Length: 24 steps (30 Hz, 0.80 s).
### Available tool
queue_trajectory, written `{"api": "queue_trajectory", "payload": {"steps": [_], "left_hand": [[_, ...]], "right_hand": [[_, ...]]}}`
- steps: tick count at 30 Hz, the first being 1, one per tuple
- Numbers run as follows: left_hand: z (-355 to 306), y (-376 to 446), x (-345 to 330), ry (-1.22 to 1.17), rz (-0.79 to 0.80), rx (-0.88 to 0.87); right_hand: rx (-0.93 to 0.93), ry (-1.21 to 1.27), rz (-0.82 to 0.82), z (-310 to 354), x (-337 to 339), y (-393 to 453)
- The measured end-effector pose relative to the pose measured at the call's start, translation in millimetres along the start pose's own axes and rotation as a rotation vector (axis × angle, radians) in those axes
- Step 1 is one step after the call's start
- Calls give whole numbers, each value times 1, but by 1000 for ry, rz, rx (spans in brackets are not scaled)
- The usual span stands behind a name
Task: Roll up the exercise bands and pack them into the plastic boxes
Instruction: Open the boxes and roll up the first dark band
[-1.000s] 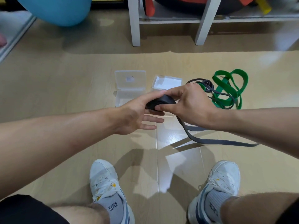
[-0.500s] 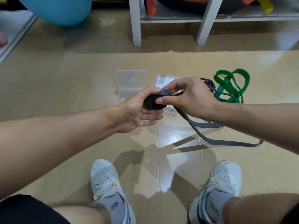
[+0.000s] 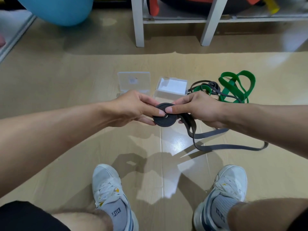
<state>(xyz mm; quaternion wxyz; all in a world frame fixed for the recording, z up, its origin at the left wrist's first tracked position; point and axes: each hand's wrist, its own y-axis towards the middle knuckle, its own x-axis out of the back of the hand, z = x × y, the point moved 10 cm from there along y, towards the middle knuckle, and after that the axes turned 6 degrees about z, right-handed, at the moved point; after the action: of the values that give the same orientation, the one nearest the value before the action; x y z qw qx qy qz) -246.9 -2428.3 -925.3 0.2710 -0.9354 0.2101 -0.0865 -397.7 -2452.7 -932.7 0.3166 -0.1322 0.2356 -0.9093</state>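
A dark grey exercise band [image 3: 164, 119] is partly wound into a flat coil held above the floor. My left hand [image 3: 135, 107] pinches the coil from the left, thumb on top. My right hand [image 3: 198, 108] pinches it from the right. The band's loose tail [image 3: 233, 147] trails down to the floor on the right. Two clear plastic boxes lie beyond my hands: an open one [image 3: 133, 81] on the left and another [image 3: 173, 87] with a white card. A green band [image 3: 233, 87] and a thin dark band [image 3: 211, 86] lie tangled at the right.
My two white sneakers [image 3: 110, 192] [image 3: 228, 187] rest on the wooden floor at the bottom. A white shelf's legs [image 3: 138, 22] stand at the back, with a blue exercise ball [image 3: 56, 9] at the back left.
The coil has turned from on edge to flat towards me and come lower and nearer. My left hand shifted from cupping it below to pinching it. The tail shifted on the floor.
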Motion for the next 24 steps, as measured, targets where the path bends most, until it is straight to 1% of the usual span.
{"api": "queue_trajectory", "payload": {"steps": [5,8,14,19,22,24], "left_hand": [[14,-1,-10,-118,55,138],[21,-2,-11,-207,33,177],[26,1,-6,-361,-9,170],[24,0,-4,-409,-41,141],[22,1,-7,-417,-38,116],[21,1,-11,-374,-15,112]], "right_hand": [[-21,-26,62,-5,-4,1],[1,-40,70,-2,-5,2],[91,52,27,12,5,6],[153,-136,-29,27,15,1],[144,-70,-62,23,17,0],[148,-20,-79,18,15,-1]]}}
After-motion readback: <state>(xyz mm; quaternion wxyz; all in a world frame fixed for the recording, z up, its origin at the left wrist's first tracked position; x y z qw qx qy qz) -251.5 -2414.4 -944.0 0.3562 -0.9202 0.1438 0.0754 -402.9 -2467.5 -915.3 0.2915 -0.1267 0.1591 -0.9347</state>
